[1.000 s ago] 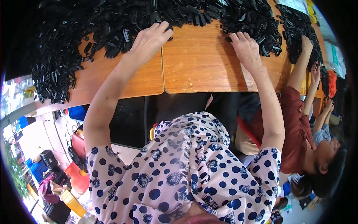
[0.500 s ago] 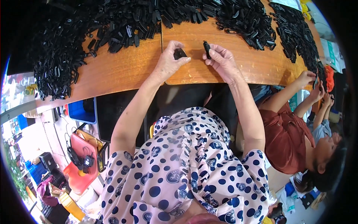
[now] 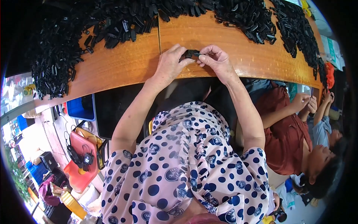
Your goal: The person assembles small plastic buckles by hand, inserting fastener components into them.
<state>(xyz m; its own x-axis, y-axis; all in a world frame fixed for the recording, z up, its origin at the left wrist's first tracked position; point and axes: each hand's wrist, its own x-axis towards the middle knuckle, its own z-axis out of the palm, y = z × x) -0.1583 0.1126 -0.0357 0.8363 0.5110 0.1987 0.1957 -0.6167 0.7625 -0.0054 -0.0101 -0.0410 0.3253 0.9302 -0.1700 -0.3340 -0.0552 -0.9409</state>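
Over the near part of the wooden table (image 3: 123, 65), my two hands meet around small black plastic parts. My left hand (image 3: 169, 64) is closed on a black plastic piece (image 3: 190, 53), pinched between thumb and fingers. My right hand (image 3: 219, 64) pinches the other end, where a slim black part meets that piece. Fingers partly cover the joint, so I cannot tell whether the two parts are joined or only touching. Heaps of similar black plastic parts (image 3: 130, 22) lie along the far side of the table.
More black parts are piled at the left (image 3: 56, 63) and far right (image 3: 298, 37). A co-worker in a reddish-brown top (image 3: 283, 138) sits at my right, hands raised at the table edge. A blue bin (image 3: 81, 108) and a red chair (image 3: 82, 164) holding black cables stand at lower left.
My hands have come together; the slim part in my right hand now meets the piece in my left. The view has shifted slightly. The co-worker's hands have drawn back toward their body.
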